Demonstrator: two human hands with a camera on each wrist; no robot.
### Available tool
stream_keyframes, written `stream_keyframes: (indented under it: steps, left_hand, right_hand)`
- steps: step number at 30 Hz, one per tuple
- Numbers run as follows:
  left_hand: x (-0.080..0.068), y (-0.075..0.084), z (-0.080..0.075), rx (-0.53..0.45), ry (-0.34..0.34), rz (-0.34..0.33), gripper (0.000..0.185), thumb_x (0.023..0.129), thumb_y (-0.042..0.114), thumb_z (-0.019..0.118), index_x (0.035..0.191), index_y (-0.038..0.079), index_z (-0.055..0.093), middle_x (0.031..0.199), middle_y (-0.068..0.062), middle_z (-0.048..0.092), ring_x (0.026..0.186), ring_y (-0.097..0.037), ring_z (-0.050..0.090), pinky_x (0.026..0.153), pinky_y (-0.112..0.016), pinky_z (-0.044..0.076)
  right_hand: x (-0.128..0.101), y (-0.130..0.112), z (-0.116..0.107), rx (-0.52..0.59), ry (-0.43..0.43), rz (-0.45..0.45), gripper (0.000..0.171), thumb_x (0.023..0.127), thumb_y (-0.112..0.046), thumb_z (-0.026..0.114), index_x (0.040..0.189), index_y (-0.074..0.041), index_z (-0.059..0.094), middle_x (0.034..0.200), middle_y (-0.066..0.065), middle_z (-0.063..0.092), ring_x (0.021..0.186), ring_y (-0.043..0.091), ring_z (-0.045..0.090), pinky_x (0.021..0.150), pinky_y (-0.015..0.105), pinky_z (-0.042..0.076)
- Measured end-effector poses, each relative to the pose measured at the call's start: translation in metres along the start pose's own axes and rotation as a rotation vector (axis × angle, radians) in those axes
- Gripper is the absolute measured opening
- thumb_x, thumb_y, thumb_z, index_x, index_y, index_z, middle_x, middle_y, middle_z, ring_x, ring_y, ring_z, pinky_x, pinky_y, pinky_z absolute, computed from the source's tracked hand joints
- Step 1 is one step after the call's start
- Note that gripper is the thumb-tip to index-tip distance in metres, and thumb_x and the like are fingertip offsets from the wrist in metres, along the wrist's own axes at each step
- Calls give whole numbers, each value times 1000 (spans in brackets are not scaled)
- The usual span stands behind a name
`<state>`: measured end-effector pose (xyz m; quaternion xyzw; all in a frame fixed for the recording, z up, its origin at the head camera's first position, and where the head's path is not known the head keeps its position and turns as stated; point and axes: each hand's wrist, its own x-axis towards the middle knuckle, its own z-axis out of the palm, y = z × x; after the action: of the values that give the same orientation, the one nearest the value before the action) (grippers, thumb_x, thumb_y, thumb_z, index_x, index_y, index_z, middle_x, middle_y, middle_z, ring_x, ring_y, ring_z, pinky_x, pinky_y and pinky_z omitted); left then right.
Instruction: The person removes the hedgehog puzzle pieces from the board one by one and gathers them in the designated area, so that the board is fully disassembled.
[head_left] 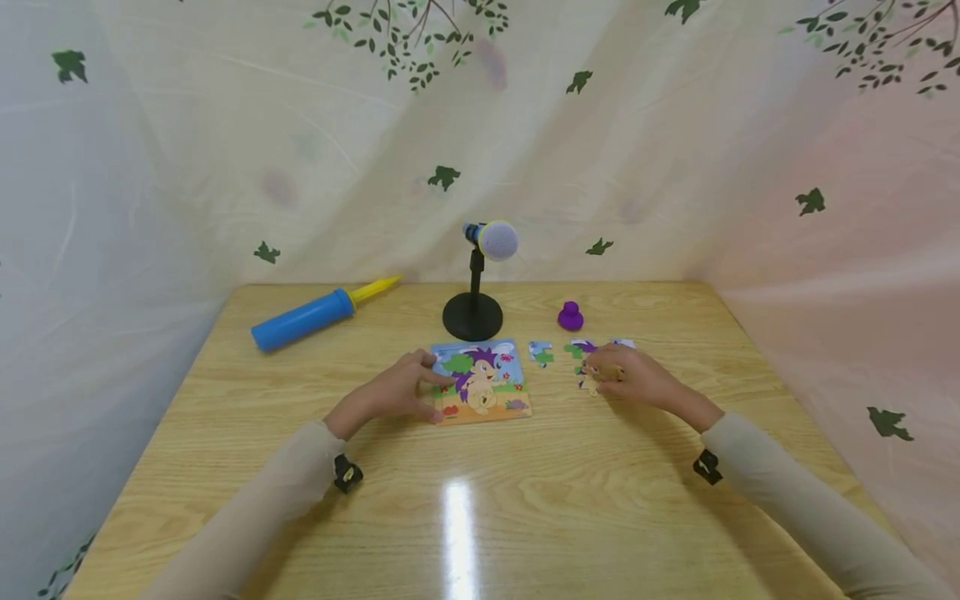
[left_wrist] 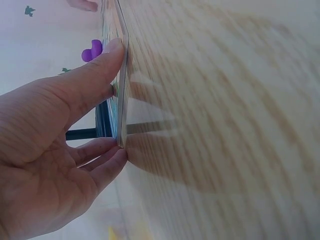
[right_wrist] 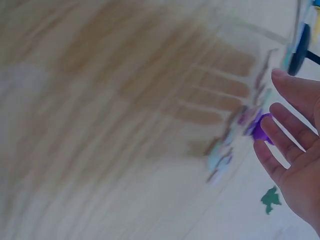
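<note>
My left hand [head_left: 401, 387] holds the left side of a square hedgehog puzzle board [head_left: 487, 379] that lies on the table. In the left wrist view the thumb [left_wrist: 112, 52] is at one edge of the board and the other fingertips are at its corner. To the right, my right hand [head_left: 637, 375] reaches over a group of loose puzzle pieces [head_left: 588, 382], partly hiding them. Its fingers [right_wrist: 285, 132] are spread and nearly straight in the right wrist view, with nothing gripped between them. One separate puzzle piece [head_left: 542, 353] lies between the board and that group.
Behind the board a toy microphone [head_left: 497, 240] stands on a round black base [head_left: 472, 318]. A small purple hat-shaped object [head_left: 571, 316] sits behind the loose pieces. At the back left of the wooden table [head_left: 337, 533] lies a blue hand pump [head_left: 303, 321] with a yellow nozzle.
</note>
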<state>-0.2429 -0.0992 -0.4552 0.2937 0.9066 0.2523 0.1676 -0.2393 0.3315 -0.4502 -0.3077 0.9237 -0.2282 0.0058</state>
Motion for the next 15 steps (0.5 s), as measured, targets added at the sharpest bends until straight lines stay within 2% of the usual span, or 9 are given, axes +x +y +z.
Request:
stream_keyframes:
  steps: [3,7,15]
  left_hand:
    - [-1,1,0,2,1,-4,60,85,34,83,140,20,63,158,-27,36,148,-44,30,119,-59,33]
    - [-2,1,0,15,10,-2,59,85,34,83,139,19,63,158,-27,37,146,-44,32,119,-59,34]
    - [2,-2,4,8,27,-10,58,84,33,85,138,22,65,157,-26,39,146,-44,35,119,-58,34]
  right_hand:
    - [9,-8,0,7,16,-8,38,89,-1,74,126,5,66,130,25,66,123,46,59,101,62,49]
    - [27,-24,5,24,18,-15,39,90,-1,74,128,1,66,133,21,65,127,44,58,101,60,50]
    - [68,-63,28,151,-10,-71,38,93,-5,72,129,2,66,133,19,65,128,40,57,106,56,49]
